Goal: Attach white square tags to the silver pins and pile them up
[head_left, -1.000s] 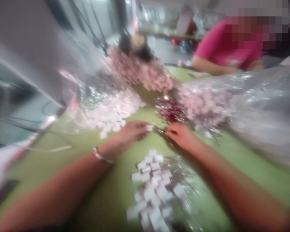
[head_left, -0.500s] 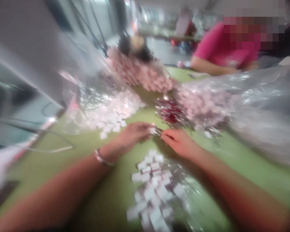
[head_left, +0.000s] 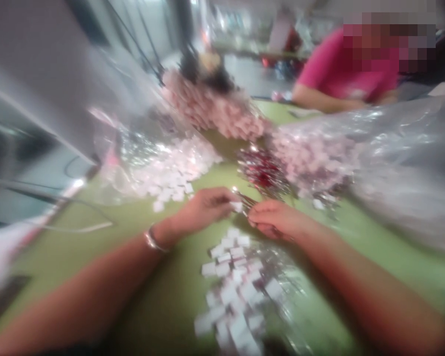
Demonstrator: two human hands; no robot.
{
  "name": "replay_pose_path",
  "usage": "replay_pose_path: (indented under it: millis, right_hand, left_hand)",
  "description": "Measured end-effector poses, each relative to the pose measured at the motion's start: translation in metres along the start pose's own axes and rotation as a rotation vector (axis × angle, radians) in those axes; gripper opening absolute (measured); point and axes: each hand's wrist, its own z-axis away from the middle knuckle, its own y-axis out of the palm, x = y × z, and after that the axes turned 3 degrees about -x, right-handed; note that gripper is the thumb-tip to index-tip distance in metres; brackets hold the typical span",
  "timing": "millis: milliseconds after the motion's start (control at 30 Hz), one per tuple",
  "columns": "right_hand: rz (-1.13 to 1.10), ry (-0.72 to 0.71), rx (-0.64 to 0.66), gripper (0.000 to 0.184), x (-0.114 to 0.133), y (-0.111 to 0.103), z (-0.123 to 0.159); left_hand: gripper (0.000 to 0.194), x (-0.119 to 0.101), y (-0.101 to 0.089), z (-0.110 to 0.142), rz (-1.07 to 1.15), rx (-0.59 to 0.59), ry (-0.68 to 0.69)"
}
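Over the green table [head_left: 148,277], my left hand [head_left: 209,205] is closed, its fingertips pinching a small white square piece [head_left: 237,205]. A silvery bracelet [head_left: 151,238] circles that wrist. Opposite it, my right hand [head_left: 274,217] is closed around thin metallic pieces [head_left: 247,199], whose ends point toward the white piece. Blur hides their exact kind and whether they touch it. Below both hands spreads a pile of white square pieces [head_left: 239,282] with clear wrapping on its right. Just beyond them lies a heap of shiny red and silver items [head_left: 263,170].
Pale pink-white pieces [head_left: 178,163] spill from a clear bag [head_left: 114,143] at left. Pink bundles [head_left: 215,109] stand at the back. A large clear plastic bag [head_left: 408,173] with pinkish pieces [head_left: 315,158] fills the right. A person in a pink shirt [head_left: 330,64] sits across.
The thin metallic pieces now show more between my hands. The white piece in my left fingertips has shifted slightly down and right, and my right hand has turned and lowered a little.
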Motion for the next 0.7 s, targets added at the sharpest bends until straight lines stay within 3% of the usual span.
replay_pose_path:
  millis: [300,433,600,700]
  right_hand:
    - [-0.093,0.005,0.001,0.019,0.0026,-0.0003,0.0024]
    - [-0.137,-0.032,-0.019,0.023,0.0058,-0.0007,0.0044]
    - [-0.046,-0.133,-0.139,0.020,0.0053,0.0046,0.0042]
    - [-0.079,-0.117,-0.152,0.020,0.0039,0.0058,0.0033]
  left_hand:
    - [0.020,-0.0029,-0.0055,-0.0004,0.036,0.069,0.026]
    - [0.024,-0.0010,-0.0037,-0.0014,0.122,0.117,-0.071]
    - [0.026,0.0018,0.0008,-0.0031,0.241,-0.012,-0.195]
    - [0.027,0.0004,0.0004,-0.0034,0.317,0.053,-0.223]
